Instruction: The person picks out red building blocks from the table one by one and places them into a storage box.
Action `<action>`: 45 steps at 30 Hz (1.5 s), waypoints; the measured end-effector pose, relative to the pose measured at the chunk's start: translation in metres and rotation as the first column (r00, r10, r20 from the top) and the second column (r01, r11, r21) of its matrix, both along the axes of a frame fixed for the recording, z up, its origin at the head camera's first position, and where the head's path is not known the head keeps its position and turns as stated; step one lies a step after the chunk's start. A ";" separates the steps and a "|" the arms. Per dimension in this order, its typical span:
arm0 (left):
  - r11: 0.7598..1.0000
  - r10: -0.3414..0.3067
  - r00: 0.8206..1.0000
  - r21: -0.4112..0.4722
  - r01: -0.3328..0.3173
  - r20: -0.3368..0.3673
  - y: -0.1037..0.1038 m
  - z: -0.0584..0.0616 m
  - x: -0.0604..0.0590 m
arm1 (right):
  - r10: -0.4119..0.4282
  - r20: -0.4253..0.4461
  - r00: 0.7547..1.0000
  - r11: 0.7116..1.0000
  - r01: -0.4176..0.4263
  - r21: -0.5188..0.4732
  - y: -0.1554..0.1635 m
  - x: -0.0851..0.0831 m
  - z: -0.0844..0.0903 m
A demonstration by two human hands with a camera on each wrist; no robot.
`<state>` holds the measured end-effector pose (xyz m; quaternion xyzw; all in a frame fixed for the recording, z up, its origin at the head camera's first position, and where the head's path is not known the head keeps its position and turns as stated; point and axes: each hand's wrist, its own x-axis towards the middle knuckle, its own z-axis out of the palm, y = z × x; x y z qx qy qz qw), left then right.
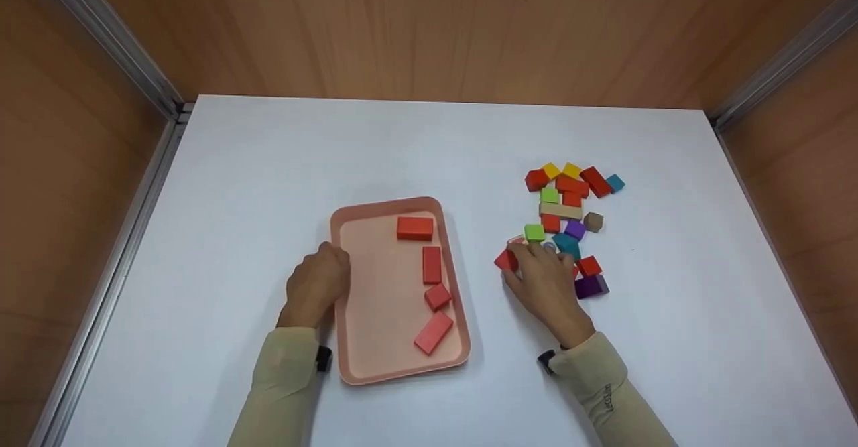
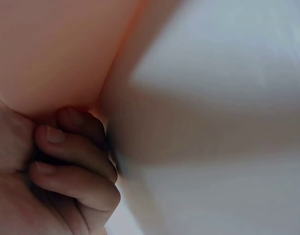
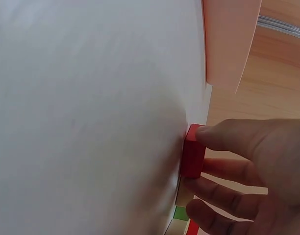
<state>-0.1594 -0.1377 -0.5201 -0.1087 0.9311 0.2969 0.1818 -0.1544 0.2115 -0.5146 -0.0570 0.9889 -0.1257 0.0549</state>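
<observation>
My left hand [image 1: 318, 279] grips the left rim of a pink tray [image 1: 340, 340], its fingers curled in the left wrist view. Inside the tray, along its right side, lie several red blocks [image 1: 415, 228]. To the right of the tray, my right hand [image 1: 546, 286] pinches a red block [image 3: 193, 152] between thumb and fingers at the left edge of a block pile. The right wrist view has this block at the table surface. Part of the pile is hidden under the right hand.
The pile holds green [image 1: 534, 232], yellow [image 1: 572, 170], teal [image 1: 567, 244] and purple blocks [image 1: 590, 287], more red ones [image 1: 595, 181], and a long beige block [image 1: 560, 211]. Wooden panels [image 1: 442, 31] border the white table [image 1: 201, 232] at the back and sides.
</observation>
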 end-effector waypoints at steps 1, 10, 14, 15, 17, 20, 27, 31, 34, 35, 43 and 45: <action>1.000 0.000 1.000 -0.001 0.000 -0.001 0.000 0.000 0.000 | 0.000 0.000 1.000 1.000 0.000 -0.001 0.000 0.000 0.000; 1.000 -0.004 1.000 -0.006 0.004 -0.019 -0.001 -0.001 -0.001 | 0.021 -0.121 0.992 0.997 -0.030 -0.071 -0.007 -0.001 0.007; 1.000 -0.002 1.000 -0.017 0.002 -0.027 0.000 -0.003 -0.001 | 0.063 -0.205 0.977 0.991 -0.085 -0.101 -0.017 -0.003 0.012; 1.000 -0.002 1.000 -0.018 0.001 -0.030 0.000 -0.003 -0.001 | 0.075 -0.218 0.973 0.989 -0.101 -0.108 -0.020 -0.004 0.013; 1.000 0.001 0.999 -0.022 -0.002 -0.036 0.000 -0.004 0.000 | 0.096 -0.239 0.966 0.983 -0.130 -0.130 -0.027 -0.005 0.016; 1.000 0.005 0.999 -0.020 -0.005 -0.043 -0.001 -0.005 0.000 | 0.139 -0.265 0.954 0.972 -0.182 -0.148 -0.039 -0.007 0.021; 1.000 0.015 0.999 -0.002 -0.015 -0.039 -0.001 -0.004 0.001 | 0.259 -0.235 0.937 0.945 -0.297 -0.140 -0.072 -0.005 0.034; 1.000 0.015 0.999 0.001 -0.015 -0.035 0.000 -0.004 0.000 | 0.346 -0.206 0.915 0.917 -0.377 -0.133 -0.087 0.000 0.034; 1.000 0.011 0.999 -0.002 -0.011 -0.033 0.001 -0.003 0.000 | 0.417 -0.199 0.887 0.887 -0.445 -0.123 -0.094 0.006 0.030; 1.000 0.009 0.999 -0.006 -0.009 -0.032 0.001 -0.003 0.000 | 0.435 -0.198 0.878 0.878 -0.462 -0.121 -0.095 0.008 0.029; 1.000 0.001 1.000 -0.027 -0.001 0.010 0.000 -0.004 -0.002 | 0.511 -0.199 0.837 0.849 -0.527 -0.040 -0.102 0.019 0.013; 1.000 0.002 1.000 -0.029 -0.002 0.030 0.000 -0.004 -0.003 | 0.524 -0.197 0.829 0.842 -0.538 -0.022 -0.103 0.020 0.010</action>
